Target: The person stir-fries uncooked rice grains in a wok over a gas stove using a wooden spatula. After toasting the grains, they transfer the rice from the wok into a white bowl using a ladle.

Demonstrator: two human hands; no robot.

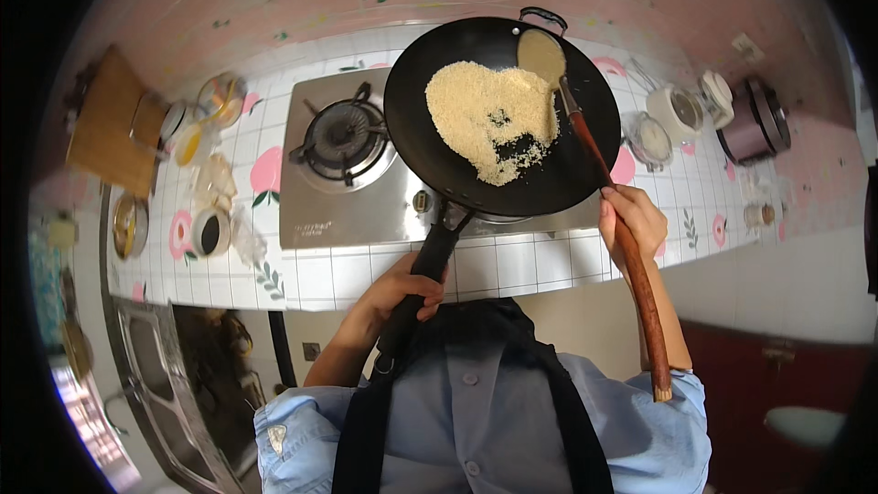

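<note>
A black wok (583, 151) sits over the right side of the gas stove, hiding the burner under it. My left hand (405, 288) is closed around the wok's long black handle (433, 254). Pale yellow grains or crumbs (466, 103) lie in the wok, thinner toward the near side where black metal shows through. In my right hand (634, 219) is the reddish wooden handle (641, 288) of a ladle or wok spatula. Its broad metal head (542, 55) rests inside the wok's far right side, touching the edge of the grains.
Left of the wok is a bare gas burner (346, 134) on the steel stove top (302, 219). Bowls, a cup of dark liquid (210, 232) and a wooden board (116, 123) stand farther left. Jars (675, 113) and a purple cooker (751, 123) stand on the right.
</note>
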